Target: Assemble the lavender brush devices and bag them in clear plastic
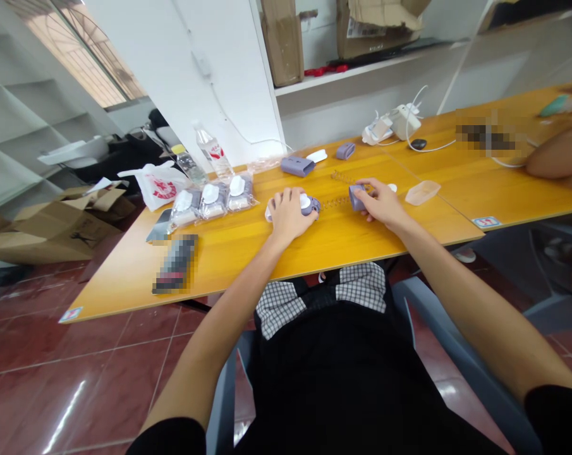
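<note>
My left hand (286, 213) is wrapped over a purple-and-white plastic device (313, 205) on the table, and its palm hides most of the piece. To the right, my right hand (381, 201) grips a hollow purple plastic housing (356, 197) between thumb and fingers. A coiled spring (335, 203) lies between my hands, and a second spring (341, 176) is just behind it. Farther back are a larger purple casing (297, 166), a white plastic piece (317, 156) and a small purple cover (346, 150).
Several bagged purple-and-white units (213, 201) stand at left near two bottles (215, 151) and a white plastic bag (157, 183). A blurred dark object (176, 264) lies near the front edge. At right are a translucent tray (423, 193), chargers with cables (403, 121) and another person's arm (558, 153).
</note>
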`<action>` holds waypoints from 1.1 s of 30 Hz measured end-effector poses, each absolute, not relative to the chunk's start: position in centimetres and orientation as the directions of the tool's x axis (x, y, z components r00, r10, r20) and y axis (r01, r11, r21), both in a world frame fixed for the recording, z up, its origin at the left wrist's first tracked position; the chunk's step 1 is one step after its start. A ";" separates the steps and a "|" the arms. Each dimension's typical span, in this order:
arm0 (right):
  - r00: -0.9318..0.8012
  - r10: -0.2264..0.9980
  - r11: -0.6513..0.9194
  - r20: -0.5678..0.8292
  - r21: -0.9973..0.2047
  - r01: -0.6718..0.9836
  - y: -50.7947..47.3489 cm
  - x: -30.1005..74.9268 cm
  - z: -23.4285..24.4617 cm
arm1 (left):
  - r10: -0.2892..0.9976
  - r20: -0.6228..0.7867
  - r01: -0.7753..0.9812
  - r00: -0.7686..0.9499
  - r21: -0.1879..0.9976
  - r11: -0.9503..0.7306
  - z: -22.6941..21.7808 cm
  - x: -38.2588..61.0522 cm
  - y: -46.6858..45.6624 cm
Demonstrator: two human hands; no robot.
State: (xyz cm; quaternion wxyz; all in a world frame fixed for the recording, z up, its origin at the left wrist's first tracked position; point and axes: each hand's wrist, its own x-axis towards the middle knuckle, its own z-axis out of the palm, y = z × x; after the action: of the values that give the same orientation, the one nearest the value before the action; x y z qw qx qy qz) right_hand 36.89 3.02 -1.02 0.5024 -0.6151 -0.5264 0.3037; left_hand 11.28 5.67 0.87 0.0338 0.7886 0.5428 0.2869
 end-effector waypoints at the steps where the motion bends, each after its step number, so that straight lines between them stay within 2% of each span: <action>1: 0.265 0.951 0.060 0.158 -0.936 0.346 3.0 36.9 -1.0 | 0.874 0.419 0.836 0.247 0.364 -0.411 0.8 11.2 5.7; 8: 0.236 0.947 0.093 0.216 -0.891 0.444 3.1 36.8 -1.4 | 0.848 0.446 0.812 0.285 0.358 -0.461 0.4 11.1 5.4; 14: 0.197 0.903 0.166 0.383 -0.731 0.662 3.2 36.6 -1.6 | 0.843 0.450 0.826 0.295 0.324 -0.462 0.2 11.1 5.4; 22: 0.121 0.905 0.167 0.409 -0.601 0.782 2.5 35.0 -1.2 | 0.854 0.417 0.822 0.311 0.333 -0.462 0.2 11.2 5.2; 26: 0.144 0.908 0.150 0.394 -0.625 0.766 2.6 35.2 -1.3 | 0.848 0.395 0.773 0.353 0.388 -0.502 0.9 10.5 5.4; 31: 0.156 0.916 0.179 0.370 -0.725 0.665 3.1 36.2 -1.5 | 0.817 0.473 0.678 0.328 0.484 -0.553 2.1 6.3 7.8; 33: 0.145 0.928 0.189 0.343 -0.769 0.610 3.3 36.6 -1.7 | 0.835 0.445 0.670 0.324 0.515 -0.535 2.1 4.3 8.8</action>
State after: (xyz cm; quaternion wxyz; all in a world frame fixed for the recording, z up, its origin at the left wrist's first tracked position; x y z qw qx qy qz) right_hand 36.58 3.28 -1.66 0.4460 -0.6114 -0.6290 0.1781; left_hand 4.30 8.83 2.15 0.1192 0.8049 0.4673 0.3458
